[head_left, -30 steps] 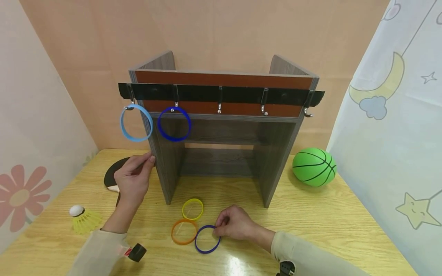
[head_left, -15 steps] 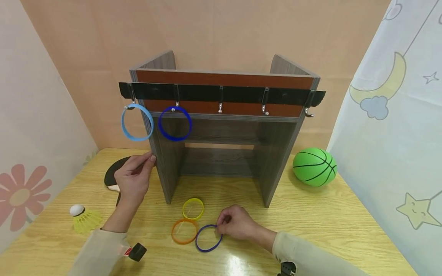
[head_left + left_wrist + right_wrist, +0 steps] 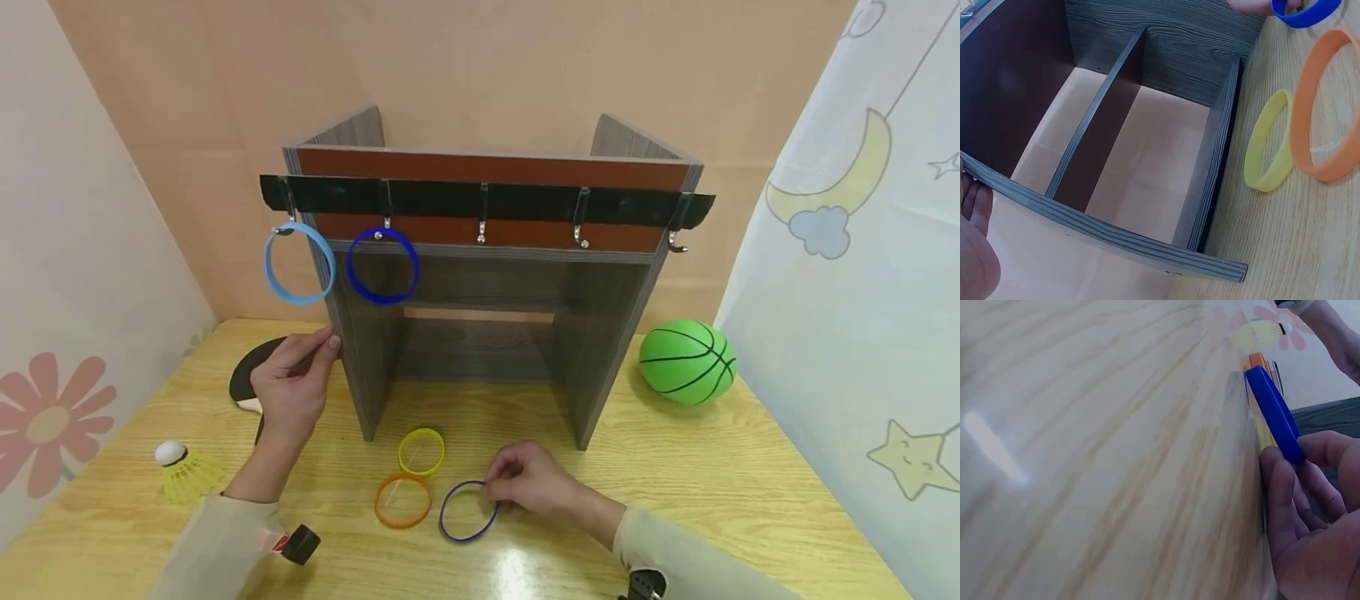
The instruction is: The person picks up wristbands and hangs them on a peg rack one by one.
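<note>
My right hand pinches the rim of a dark blue silicone wristband between thumb and fingers; the band is tipped, its near side lifted. With thumb and fingers my left hand grips the front edge of the left side panel of a grey wooden shelf. On the tabletop beside the pinched band lie an orange wristband and a yellow wristband. A light blue wristband hangs from the leftmost hook, and another dark blue wristband from the second hook.
A black hook strip runs across the shelf's front, with several hooks. A green ball sits right of the shelf. To the left lie a black paddle, partly behind my left hand, and a yellow shuttlecock.
My right hand has moved slightly right, drawing the dark blue wristband away from the orange one and tipping it up. The left hand keeps its grip on the panel.
</note>
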`<state>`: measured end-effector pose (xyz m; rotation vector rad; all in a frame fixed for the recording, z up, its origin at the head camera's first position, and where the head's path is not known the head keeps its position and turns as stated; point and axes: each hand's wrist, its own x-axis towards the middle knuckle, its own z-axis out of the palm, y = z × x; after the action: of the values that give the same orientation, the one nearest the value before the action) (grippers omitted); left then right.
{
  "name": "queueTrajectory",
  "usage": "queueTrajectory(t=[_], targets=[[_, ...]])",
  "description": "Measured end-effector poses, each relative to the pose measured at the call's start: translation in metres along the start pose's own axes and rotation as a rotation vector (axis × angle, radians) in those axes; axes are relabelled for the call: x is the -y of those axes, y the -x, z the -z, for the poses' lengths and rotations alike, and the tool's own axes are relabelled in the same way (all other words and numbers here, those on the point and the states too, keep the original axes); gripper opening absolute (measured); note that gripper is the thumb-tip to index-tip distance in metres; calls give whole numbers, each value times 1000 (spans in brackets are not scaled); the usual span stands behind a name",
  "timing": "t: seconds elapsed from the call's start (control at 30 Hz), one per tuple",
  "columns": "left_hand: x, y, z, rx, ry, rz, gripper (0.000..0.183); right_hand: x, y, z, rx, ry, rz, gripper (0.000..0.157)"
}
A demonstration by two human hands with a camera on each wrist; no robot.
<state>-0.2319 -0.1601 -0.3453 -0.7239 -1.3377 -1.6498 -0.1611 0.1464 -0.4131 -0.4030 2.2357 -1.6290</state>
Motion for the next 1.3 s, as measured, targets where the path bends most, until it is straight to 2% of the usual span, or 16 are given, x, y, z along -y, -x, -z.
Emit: queueTrajectory(t=[0.43,0.7,1.0,1.13,1.27,1.3], targets=[[-1,0,-1,-5,18,-4,15,2,13,20,98,-81,-2,14],[1,-1,0,4,3,-21,13,8,17,26,89,-138,10,16],[-7,-3,-5,8,6,-23,13,17,22,36,90,-235,24,23],[-1,-1,-2,3,13,-20,15,23,25,41,72,-256,73,21],[1,-1,0,2,-10,-18,14,31,27,46,49,-298,142,6],[1,0,0,2,-14,-16,13,33,27,47,45,-308,160,10]])
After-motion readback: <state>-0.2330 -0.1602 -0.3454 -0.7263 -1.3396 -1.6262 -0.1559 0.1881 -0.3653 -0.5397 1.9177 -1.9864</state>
